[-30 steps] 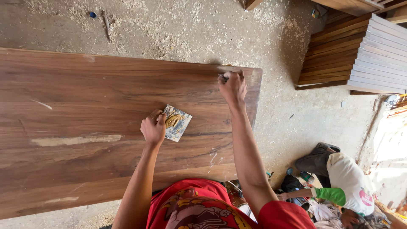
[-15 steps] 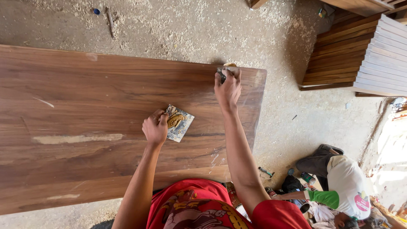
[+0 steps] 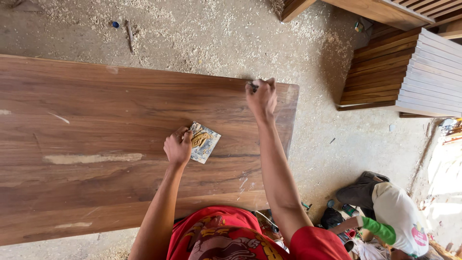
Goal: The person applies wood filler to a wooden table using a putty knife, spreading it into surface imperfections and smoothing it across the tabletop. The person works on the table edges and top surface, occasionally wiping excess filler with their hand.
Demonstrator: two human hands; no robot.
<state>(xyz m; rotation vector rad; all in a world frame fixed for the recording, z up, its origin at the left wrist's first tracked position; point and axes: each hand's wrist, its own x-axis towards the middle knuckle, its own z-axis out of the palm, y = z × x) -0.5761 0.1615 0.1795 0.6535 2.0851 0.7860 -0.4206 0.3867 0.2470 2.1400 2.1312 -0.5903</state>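
A large brown wooden slab [image 3: 96, 144] lies flat below me. My left hand [image 3: 177, 147] grips a small flat card [image 3: 204, 141] smeared with tan filler paste and rests it on the slab's middle. My right hand [image 3: 261, 97] reaches to the slab's far edge near the right end, its fingers closed around a small dark tool [image 3: 252, 86] pressed against the wood. Pale filled patches [image 3: 91, 158] show on the slab's left half.
Sawdust and shavings cover the concrete floor [image 3: 202, 38]. Stacked wooden planks [image 3: 380, 77] and pale slats [image 3: 430, 82] lie at the right. Another person in a white cap [image 3: 397, 221] crouches at the lower right beside dark bags [image 3: 358, 190].
My right hand has slid left along the far edge of the slab with its tool. The left hand has kept the card in place.
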